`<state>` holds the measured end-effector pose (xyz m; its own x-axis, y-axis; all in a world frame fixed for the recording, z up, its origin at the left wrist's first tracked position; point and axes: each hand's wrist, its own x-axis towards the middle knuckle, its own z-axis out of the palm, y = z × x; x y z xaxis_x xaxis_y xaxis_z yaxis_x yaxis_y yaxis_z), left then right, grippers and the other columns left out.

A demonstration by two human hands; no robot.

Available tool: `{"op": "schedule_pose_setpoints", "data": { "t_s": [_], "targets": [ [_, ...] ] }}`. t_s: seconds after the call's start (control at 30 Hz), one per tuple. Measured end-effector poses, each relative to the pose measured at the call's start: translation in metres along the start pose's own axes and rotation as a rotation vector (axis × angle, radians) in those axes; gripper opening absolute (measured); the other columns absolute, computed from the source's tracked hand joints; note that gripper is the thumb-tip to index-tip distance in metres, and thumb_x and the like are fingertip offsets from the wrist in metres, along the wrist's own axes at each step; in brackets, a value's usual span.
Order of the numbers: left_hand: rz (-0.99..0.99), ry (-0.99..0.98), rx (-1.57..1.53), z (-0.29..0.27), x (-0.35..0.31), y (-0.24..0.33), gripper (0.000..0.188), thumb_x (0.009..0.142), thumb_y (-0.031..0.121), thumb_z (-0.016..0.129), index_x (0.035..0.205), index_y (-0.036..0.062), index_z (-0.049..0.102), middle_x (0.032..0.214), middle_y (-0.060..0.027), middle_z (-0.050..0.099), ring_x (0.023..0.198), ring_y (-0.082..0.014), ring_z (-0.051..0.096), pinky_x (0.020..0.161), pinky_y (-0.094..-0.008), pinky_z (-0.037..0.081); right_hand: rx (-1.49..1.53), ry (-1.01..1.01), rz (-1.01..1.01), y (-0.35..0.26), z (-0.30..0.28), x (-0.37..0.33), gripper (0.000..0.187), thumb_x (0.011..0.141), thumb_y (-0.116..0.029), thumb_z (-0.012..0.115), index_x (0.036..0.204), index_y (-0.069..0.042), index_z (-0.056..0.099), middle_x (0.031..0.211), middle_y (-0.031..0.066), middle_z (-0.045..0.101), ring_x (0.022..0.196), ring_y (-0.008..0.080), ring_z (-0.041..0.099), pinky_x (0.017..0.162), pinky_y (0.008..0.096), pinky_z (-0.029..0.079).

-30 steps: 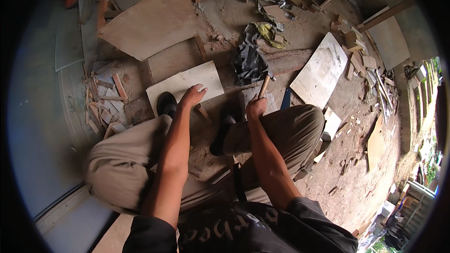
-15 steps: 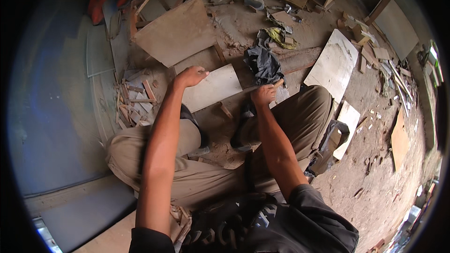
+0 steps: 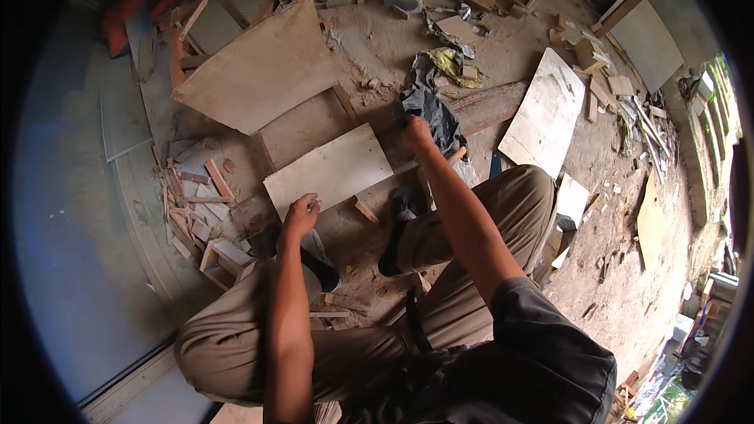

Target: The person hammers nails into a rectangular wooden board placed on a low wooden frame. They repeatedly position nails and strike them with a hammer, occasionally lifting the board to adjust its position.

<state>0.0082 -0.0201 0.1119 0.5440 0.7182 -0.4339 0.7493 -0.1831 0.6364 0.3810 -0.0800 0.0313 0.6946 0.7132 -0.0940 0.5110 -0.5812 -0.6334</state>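
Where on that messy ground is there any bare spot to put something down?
Bare dirt lies between the big plywood sheet and the yellow rag, and right of the white board. It is crowded left of the small board under the left hand, where wood offcuts pile up.

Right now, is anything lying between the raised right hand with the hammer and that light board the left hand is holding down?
Nothing visible does. The right hand holds the hammer above the far right corner of the light board. The left hand presses the near edge, well aside. A small wood offcut lies beside the board, not on it.
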Motion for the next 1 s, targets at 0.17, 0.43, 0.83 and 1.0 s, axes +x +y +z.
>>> {"op": "schedule_pose_setpoints", "data": {
  "t_s": [0.17,0.43,0.83,1.0],
  "targets": [
    [0.094,0.082,-0.071,0.005,0.005,0.01,0.036,0.094,0.026,0.06,0.121,0.0024,0.061,0.107,-0.0181,0.069,0.101,-0.0295,0.066,0.087,-0.0382,0.051,-0.506,-0.057,-0.159,0.102,-0.002,0.041,0.032,0.087,-0.013,0.051,0.114,0.002,0.06,0.128,0.0222,0.054,0.118,0.0369,0.052,0.098,0.0403,0.046],
    [-0.042,0.096,-0.044,-0.012,-0.033,-0.027,0.036,0.093,0.026,0.061,0.119,0.0013,0.061,0.104,-0.021,0.068,0.1,-0.032,0.066,0.084,-0.0385,0.051,0.101,-0.045,0.341,0.01,0.002,0.01,0.044,0.09,-0.024,0.054,0.122,0.006,0.052,0.119,0.0288,0.058,0.115,0.0402,0.056,0.098,0.0462,0.045],
    [0.071,0.004,0.111,0.018,-0.007,0.027,0.033,0.091,0.028,0.063,0.111,0.0019,0.065,0.101,-0.0205,0.069,0.097,-0.0337,0.067,0.084,-0.0402,0.051,-0.252,0.233,-0.237,0.015,-0.062,-0.008,0.023,0.08,-0.023,0.059,0.085,-0.002,0.069,0.086,0.0232,0.068,0.087,0.0413,0.065,0.081,0.0482,0.052],
    [0.265,0.205,-0.238,0.055,-0.001,0.084,0.026,0.09,0.022,0.063,0.106,0.0024,0.067,0.1,-0.0195,0.069,0.094,-0.0342,0.068,0.083,-0.0397,0.052,0.285,-0.069,-0.017,-0.051,-0.072,-0.07,0.034,0.078,-0.032,0.073,0.095,-0.003,0.072,0.075,0.0081,0.068,0.074,0.0174,0.065,0.068,0.0324,0.049]
  ]
}}
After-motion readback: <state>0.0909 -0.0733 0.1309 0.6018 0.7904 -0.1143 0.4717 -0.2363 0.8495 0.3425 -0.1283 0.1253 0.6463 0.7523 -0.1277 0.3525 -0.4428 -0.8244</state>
